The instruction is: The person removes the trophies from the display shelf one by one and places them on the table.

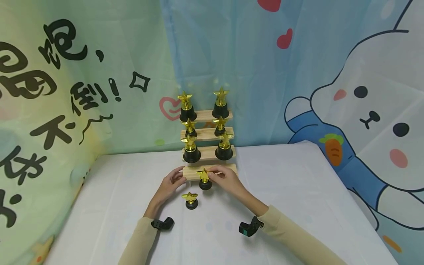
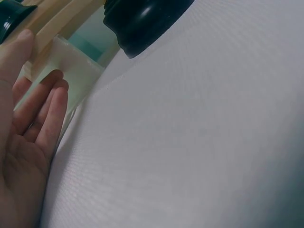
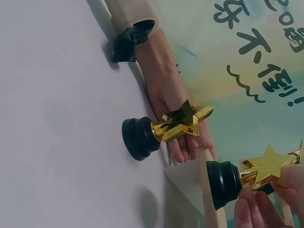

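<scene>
Beige sleeves [image 1: 294, 235] nearest; right hand [image 1: 229, 179] pinches black-and-gold star trophy [image 1: 204, 179] by pale wooden plank [image 1: 191, 173]; left hand [image 1: 169, 185] relaxed, touching plank's end.

My left hand [image 1: 169, 185] is at the left end of the lowest board [image 1: 192, 174] of the wooden stand [image 1: 208, 152]; my right hand [image 1: 229, 181] pinches a gold star trophy [image 1: 205, 179] by the stand's front; a smaller-looking second trophy [image 1: 191, 201] stands nearer me than the stand; six upright trophies [image 1: 191, 154] pair up on the stand's upper boards; a cartoon backdrop [image 1: 255, 73] hangs behind the stand.
</scene>
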`<state>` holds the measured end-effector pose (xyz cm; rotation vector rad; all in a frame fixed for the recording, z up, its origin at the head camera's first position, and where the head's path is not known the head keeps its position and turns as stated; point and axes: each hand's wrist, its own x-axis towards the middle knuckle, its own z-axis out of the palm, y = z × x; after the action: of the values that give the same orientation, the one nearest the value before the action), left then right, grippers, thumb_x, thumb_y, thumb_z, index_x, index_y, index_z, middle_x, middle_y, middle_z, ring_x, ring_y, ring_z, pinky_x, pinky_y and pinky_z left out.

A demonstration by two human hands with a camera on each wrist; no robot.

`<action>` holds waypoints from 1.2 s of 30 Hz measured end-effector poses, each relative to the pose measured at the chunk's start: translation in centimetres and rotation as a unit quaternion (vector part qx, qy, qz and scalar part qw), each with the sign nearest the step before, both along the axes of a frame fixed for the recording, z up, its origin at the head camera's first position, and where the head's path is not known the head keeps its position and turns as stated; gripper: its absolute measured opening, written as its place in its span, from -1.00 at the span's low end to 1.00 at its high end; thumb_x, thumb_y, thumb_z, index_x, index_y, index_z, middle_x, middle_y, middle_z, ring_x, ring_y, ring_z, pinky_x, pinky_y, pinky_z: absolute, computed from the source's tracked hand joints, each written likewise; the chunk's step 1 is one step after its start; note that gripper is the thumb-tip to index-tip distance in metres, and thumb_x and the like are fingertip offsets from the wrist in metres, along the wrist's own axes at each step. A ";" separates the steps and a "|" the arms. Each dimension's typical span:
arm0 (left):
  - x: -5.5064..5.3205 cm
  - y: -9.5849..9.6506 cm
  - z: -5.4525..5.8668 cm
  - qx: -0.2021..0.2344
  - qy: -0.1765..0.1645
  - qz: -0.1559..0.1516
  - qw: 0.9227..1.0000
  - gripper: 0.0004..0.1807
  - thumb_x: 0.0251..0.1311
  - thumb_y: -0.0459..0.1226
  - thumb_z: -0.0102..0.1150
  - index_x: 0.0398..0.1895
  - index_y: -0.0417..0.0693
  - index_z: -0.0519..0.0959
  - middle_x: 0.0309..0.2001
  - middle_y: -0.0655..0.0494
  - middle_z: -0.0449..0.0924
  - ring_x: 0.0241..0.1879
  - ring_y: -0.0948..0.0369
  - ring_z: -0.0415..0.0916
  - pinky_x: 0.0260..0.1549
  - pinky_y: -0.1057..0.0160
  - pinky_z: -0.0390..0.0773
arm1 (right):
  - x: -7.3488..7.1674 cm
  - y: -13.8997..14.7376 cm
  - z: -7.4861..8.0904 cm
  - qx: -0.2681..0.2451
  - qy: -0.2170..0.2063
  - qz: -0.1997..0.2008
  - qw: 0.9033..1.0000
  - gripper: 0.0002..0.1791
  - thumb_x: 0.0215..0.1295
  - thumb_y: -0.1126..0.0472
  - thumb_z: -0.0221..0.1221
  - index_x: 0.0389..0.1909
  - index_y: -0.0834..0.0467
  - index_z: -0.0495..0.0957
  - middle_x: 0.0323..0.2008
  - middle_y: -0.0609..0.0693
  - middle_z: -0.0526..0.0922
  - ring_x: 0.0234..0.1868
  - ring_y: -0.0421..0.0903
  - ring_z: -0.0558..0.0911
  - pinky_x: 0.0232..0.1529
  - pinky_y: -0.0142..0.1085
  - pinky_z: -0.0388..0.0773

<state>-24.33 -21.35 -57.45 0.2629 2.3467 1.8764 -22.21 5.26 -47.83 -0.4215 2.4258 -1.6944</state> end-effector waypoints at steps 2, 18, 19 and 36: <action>-0.1 0.0 -0.1 -0.002 0.000 0.001 1.000 -0.33 0.26 -0.08 0.22 0.41 0.00 0.27 0.23 -0.17 0.51 0.21 0.02 0.51 0.15 0.29 0.56 | 0.3 0.4 -0.1 -0.007 -0.001 0.012 1.000 -0.72 0.37 0.14 0.16 -0.01 0.21 0.62 -0.13 0.16 0.69 -0.19 0.05 0.70 -0.18 -0.28 0.68; 0.0 0.0 -0.2 -0.002 -0.008 0.005 1.000 -0.33 0.25 -0.06 0.23 0.40 0.05 0.28 0.22 -0.13 0.52 0.21 0.04 0.50 0.13 0.33 0.57 | 2.0 2.2 -1.5 -0.024 -0.015 0.079 0.996 -0.69 0.38 0.19 0.16 0.02 0.31 0.59 -0.11 0.27 0.68 -0.16 0.12 0.69 -0.11 -0.15 0.70; 0.0 0.0 -0.2 -0.002 -0.008 0.005 1.000 -0.33 0.25 -0.06 0.23 0.40 0.04 0.28 0.23 -0.13 0.52 0.21 0.05 0.50 0.13 0.33 0.56 | 2.0 2.3 -1.6 -0.024 -0.014 0.083 0.996 -0.69 0.38 0.19 0.15 0.01 0.31 0.58 -0.10 0.27 0.68 -0.15 0.15 0.69 -0.12 -0.17 0.70; 0.0 0.1 -0.1 -0.023 0.003 0.009 1.000 -0.34 0.29 -0.09 0.20 0.41 0.00 0.27 0.22 -0.16 0.52 0.21 0.03 0.50 0.20 0.20 0.53 | 3.0 3.5 -3.7 0.016 -0.025 0.088 0.996 -0.71 0.34 0.19 0.19 -0.04 0.29 0.62 -0.03 0.27 0.65 -0.29 -0.20 0.67 -0.29 -0.51 0.58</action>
<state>-24.35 -21.22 -57.57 0.2439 2.4011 1.8283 -19.25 8.75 -51.53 -0.5646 2.3020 -1.5730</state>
